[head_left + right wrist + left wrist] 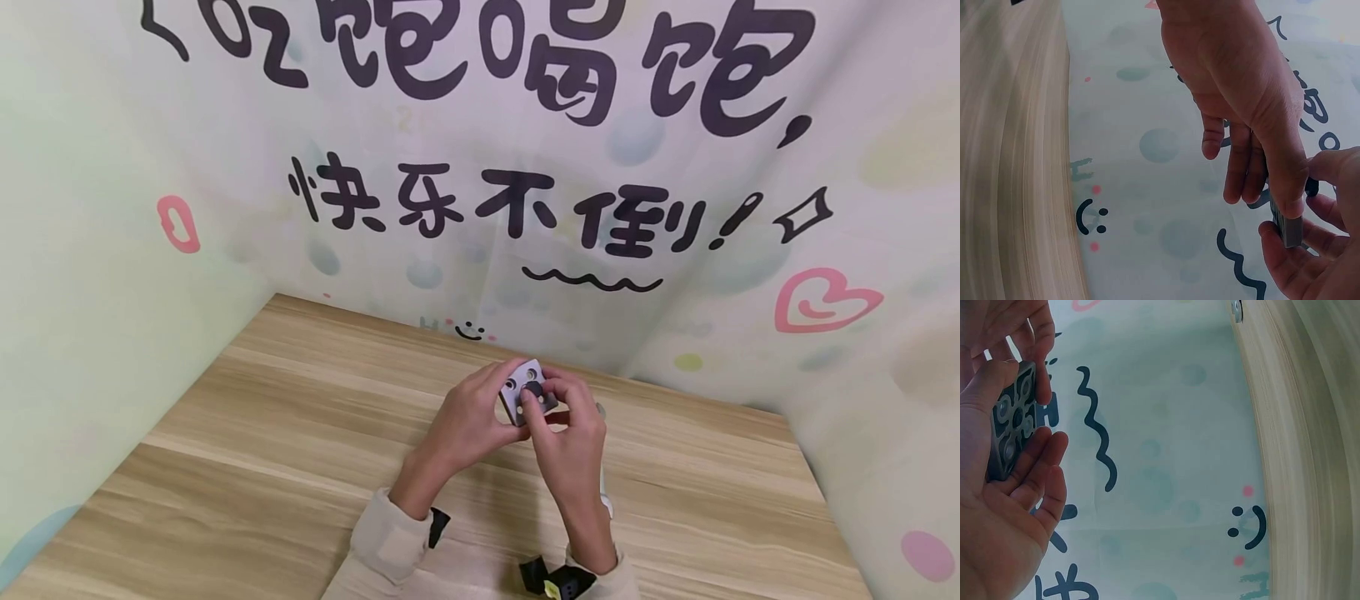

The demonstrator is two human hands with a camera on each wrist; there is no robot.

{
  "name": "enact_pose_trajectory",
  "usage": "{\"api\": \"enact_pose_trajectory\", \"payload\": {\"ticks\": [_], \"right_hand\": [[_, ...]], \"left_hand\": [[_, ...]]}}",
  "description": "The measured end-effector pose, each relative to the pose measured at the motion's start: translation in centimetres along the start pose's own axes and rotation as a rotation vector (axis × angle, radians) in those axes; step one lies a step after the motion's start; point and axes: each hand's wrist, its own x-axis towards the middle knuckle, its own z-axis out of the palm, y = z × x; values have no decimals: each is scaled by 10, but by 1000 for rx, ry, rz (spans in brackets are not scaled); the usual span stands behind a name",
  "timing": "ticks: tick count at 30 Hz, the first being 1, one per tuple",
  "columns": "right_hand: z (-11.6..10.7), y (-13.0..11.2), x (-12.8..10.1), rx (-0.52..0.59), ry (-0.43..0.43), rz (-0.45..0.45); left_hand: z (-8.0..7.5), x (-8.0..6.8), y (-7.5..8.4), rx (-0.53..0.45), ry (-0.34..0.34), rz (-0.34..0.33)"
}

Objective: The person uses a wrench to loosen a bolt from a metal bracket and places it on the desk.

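Note:
In the head view my left hand (465,421) grips a small square plate (509,404) with round holes in its pale face. My right hand (568,437) pinches a small dark part (533,388) against that face, between thumb and finger. From the left wrist, the other side of the plate (1016,419) appears dark with grey raised outlines and round recesses, the left hand (1004,519) around its edges. In the right wrist view the plate (1293,232) stands edge-on, and the right hand (1335,250) reaches in from the lower right. Fingers hide much of the dark part.
A wood-grain table (262,433) lies beneath both hands. Printed cloth walls (480,275) stand behind and at the sides. A pale object (606,500) beside the right wrist is mostly hidden. Black devices (566,581) sit at the sleeve cuffs.

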Motion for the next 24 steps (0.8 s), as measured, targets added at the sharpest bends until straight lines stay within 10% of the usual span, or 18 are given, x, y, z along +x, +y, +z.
{"api": "enact_pose_trajectory", "payload": {"ticks": [24], "right_hand": [[1,-2,0,25,2,-12]], "left_hand": [[-1,0,-3,-13,19,21]]}}
